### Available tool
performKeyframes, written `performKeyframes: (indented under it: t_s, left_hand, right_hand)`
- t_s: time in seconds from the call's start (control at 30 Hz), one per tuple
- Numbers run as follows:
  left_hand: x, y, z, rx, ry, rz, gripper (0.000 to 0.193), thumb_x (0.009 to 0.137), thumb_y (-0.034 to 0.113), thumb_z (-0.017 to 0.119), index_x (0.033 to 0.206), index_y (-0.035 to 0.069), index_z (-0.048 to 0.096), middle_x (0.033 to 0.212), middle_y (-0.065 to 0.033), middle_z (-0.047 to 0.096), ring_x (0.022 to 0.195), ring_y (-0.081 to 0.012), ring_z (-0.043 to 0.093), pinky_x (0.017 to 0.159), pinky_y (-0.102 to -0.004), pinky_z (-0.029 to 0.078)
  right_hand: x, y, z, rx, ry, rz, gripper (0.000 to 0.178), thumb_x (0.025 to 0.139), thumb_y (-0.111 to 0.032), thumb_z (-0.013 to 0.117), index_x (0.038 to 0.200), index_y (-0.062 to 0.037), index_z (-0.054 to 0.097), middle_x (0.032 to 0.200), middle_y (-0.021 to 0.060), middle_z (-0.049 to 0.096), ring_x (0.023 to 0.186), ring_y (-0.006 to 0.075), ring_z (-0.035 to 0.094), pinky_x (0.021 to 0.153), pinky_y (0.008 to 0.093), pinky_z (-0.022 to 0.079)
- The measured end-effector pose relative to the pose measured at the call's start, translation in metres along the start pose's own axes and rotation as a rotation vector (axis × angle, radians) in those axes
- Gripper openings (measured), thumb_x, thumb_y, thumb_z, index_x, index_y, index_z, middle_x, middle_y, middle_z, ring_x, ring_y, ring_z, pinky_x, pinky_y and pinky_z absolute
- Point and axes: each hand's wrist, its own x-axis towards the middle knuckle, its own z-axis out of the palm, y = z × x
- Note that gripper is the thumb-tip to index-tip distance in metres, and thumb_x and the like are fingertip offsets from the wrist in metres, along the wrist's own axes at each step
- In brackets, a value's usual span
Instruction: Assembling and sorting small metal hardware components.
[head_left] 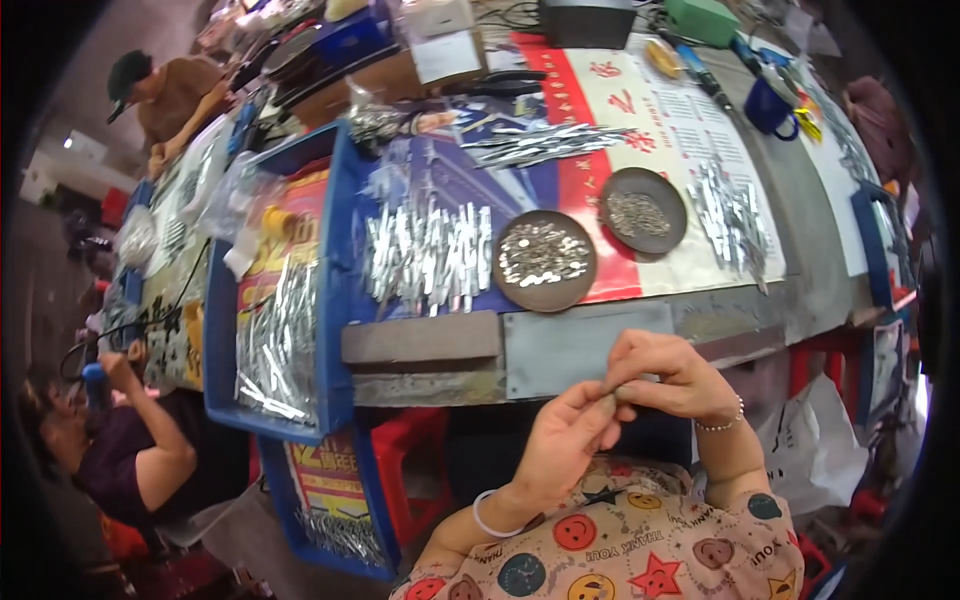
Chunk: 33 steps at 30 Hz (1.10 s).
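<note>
My left hand [572, 432] and my right hand [668, 375] meet fingertip to fingertip just in front of the table edge. Both are pinched closed; whatever lies between the fingers is too small and hidden to make out. Beyond them on the table, a round dark dish [546, 290] holds many small shiny metal pieces. Behind it to the right, a second dish [640, 182] contains finer metal bits. Left of the dishes lies a pile of thin silvery metal strips [428, 255]. More strips [732, 220] are spread to the right, and another heap [550, 143] lies farther back.
A blue tray [345, 300] of metal strips stands at left, with another blue tray [383, 500] below it. A grey bar [420, 340] and a metal plate [580, 350] line the table edge. A blue mug [768, 108] stands far right. Two people sit at left.
</note>
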Motion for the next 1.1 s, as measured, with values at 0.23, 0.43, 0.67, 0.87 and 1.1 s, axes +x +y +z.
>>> performKeyframes:
  t_s: [0.23,0.43,0.67,0.87,1.1]
  left_hand:
    - [0.006,0.007,-0.012,-0.047,-0.011,-0.037,0.02,0.095,0.011,0.053,0.112,0.001,0.059,0.088,-0.002,0.06,0.071,-0.0073,0.05,0.065,-0.0194,0.04]
    - [0.003,0.014,-0.026,-0.16,-0.02,0.016,0.017,0.093,0.008,0.055,0.108,0.002,0.056,0.091,-0.0045,0.058,0.074,-0.0102,0.051,0.069,-0.0223,0.042]
    - [-0.01,0.019,-0.035,-0.092,0.036,0.104,0.018,0.093,0.008,0.055,0.108,0.0,0.053,0.093,-0.0059,0.056,0.07,-0.0124,0.054,0.065,-0.0217,0.044]
    - [-0.021,0.026,-0.04,-0.008,0.114,0.142,0.016,0.092,0.007,0.054,0.106,0.0,0.053,0.091,-0.0059,0.056,0.059,-0.0085,0.05,0.054,-0.018,0.041]
    - [-0.025,0.023,-0.042,-0.001,0.129,0.122,0.016,0.092,0.007,0.054,0.106,-0.001,0.053,0.09,-0.0057,0.055,0.054,-0.0056,0.04,0.049,-0.0172,0.033]
  right_hand:
    - [0.012,-0.001,-0.008,-0.199,-0.031,-0.07,0.009,0.082,-0.005,0.062,0.091,-0.0025,0.066,0.083,0.0067,0.058,0.076,0.0183,0.057,0.064,0.0283,0.045]
    - [0.043,0.008,-0.019,-0.517,0.181,-0.115,0.009,0.082,-0.006,0.063,0.088,-0.0005,0.061,0.08,0.0117,0.057,0.071,0.0264,0.057,0.062,0.0332,0.045]
    - [0.067,0.026,-0.009,-0.856,0.073,-0.184,0.015,0.081,-0.008,0.063,0.095,-0.0033,0.061,0.088,0.0091,0.054,0.084,0.0249,0.055,0.074,0.0354,0.043]
    - [0.078,0.039,-0.008,-1.168,-0.007,-0.201,0.017,0.079,-0.009,0.062,0.095,-0.0034,0.062,0.088,0.0079,0.052,0.088,0.0222,0.053,0.081,0.0341,0.039]
    - [0.072,0.042,-0.003,-1.145,-0.007,-0.239,0.018,0.078,-0.011,0.063,0.094,-0.0032,0.06,0.087,0.0078,0.051,0.087,0.0226,0.053,0.08,0.0345,0.039]
